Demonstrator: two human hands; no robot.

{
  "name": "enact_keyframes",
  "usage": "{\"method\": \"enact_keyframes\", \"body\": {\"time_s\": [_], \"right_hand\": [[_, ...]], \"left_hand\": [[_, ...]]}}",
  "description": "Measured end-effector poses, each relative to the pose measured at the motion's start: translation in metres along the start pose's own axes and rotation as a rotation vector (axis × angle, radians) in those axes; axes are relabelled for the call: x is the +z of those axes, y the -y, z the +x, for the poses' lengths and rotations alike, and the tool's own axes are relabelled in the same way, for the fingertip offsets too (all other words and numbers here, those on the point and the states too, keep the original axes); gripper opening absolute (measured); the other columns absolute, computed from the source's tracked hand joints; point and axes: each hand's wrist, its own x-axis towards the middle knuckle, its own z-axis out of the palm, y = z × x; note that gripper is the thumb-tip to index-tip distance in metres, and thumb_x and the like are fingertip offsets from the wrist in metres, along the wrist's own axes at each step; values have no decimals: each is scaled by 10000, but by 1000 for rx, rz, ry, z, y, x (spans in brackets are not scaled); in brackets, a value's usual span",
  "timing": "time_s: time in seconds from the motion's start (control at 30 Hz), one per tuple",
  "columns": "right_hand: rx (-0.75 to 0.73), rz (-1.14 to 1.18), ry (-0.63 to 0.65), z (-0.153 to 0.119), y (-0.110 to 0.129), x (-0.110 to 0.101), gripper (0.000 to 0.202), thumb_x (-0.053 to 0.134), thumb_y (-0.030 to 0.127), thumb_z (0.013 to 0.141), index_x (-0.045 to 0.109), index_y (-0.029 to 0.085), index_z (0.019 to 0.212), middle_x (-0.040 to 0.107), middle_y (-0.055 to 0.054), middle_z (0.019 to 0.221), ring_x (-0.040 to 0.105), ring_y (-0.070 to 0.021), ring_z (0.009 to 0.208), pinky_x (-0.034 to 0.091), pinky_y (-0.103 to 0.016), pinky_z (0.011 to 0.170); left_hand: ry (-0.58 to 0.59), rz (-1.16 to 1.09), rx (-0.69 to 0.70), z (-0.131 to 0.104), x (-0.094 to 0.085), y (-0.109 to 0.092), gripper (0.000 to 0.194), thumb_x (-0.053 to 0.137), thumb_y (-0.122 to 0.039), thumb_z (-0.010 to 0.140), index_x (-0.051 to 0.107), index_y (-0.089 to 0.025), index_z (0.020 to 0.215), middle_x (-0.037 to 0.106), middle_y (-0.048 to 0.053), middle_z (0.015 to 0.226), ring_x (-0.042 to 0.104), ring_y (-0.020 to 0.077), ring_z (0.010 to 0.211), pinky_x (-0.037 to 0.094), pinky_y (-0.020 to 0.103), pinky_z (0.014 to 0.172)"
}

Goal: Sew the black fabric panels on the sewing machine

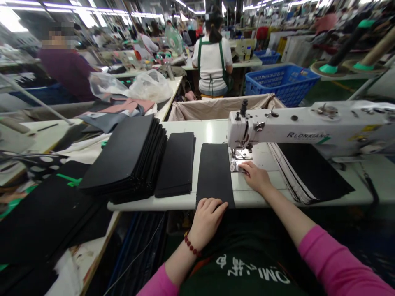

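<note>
A flat black panel (215, 172) lies on the white sewing table, its right edge beside the needle area of a white sewing machine (277, 123). My left hand (207, 218) is at the panel's near edge, fingers close together over it and the thumb toward the right corner. Right of the panel, my right hand (256, 177) reaches to the lit metal needle plate (237, 165). Its fingertips are pressed together at the plate; what they pinch, if anything, is too small to make out. The presser foot (234, 154) stands just beyond those fingertips.
Left of the panel stand a low stack of black panels (175, 164) and a taller stack (119, 152). More panels with pale edges (311, 172) lie under the machine arm. Behind the table are a cloth-lined bin (203, 110), a blue crate (277, 84) and people seated at work.
</note>
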Motion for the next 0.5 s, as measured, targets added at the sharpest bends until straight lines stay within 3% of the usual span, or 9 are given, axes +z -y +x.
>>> {"method": "enact_keyframes", "body": {"time_s": [0.1, 0.27, 0.4, 0.5], "right_hand": [[-91, 71, 3, -5, 11, -7, 398, 435, 158, 876, 583, 285, 1223, 570, 6, 1305, 585, -175, 1083, 497, -295, 853], [-220, 340, 50, -19, 35, -10, 374, 382, 179, 907, 618, 285, 1178, 599, 2, 1285, 552, -166, 1170, 451, -361, 991], [-130, 265, 134, -34, 36, -7, 371, 463, 173, 862, 628, 310, 1165, 640, 25, 1229, 604, -176, 1101, 505, -334, 912], [-53, 132, 111, -51, 28, -10, 396, 493, 173, 844, 605, 321, 1194, 615, 33, 1271, 603, -187, 1108, 532, -333, 857]], "left_hand": [[-40, -141, -50, -2, -28, -5, 226, 470, -194, 963, 616, -245, 1128, 651, 48, 1040, 579, 199, 967, 418, 388, 918], [-71, -442, -334, -3, -81, -11, 180, 495, -292, 952, 653, -218, 996, 672, 38, 942, 613, 191, 878, 476, 307, 780], [-31, -642, -478, 0, -96, -9, 225, 539, -351, 923, 677, -198, 1014, 695, 32, 897, 630, 183, 811, 486, 270, 704], [-13, -667, -481, 4, -102, -5, 240, 544, -360, 919, 679, -206, 1043, 699, 35, 918, 637, 187, 822, 498, 279, 718]]}}
